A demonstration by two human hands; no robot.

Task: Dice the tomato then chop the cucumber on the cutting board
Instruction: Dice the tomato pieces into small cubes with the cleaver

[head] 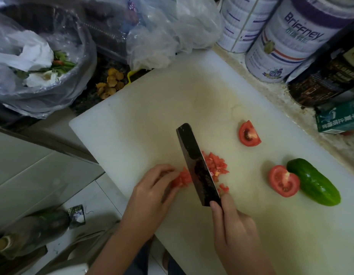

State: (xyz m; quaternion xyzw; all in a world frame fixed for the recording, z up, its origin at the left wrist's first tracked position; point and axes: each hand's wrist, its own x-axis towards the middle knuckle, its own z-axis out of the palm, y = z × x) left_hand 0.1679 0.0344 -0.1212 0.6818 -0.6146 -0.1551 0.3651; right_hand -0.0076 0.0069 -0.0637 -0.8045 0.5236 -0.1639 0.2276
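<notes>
On the white cutting board, my right hand grips the handle of a dark cleaver whose blade stands over the tomato. My left hand holds a strip of tomato with curled fingertips, just left of the blade. A small heap of diced tomato lies right of the blade. A tomato wedge lies farther back. A larger tomato piece lies cut side up against a whole green cucumber at the right.
Two large tins and dark packets stand along the board's far right edge. Clear plastic bags and a bag-lined bin with scraps sit at the back left. The board overhangs the counter edge above the floor at the left.
</notes>
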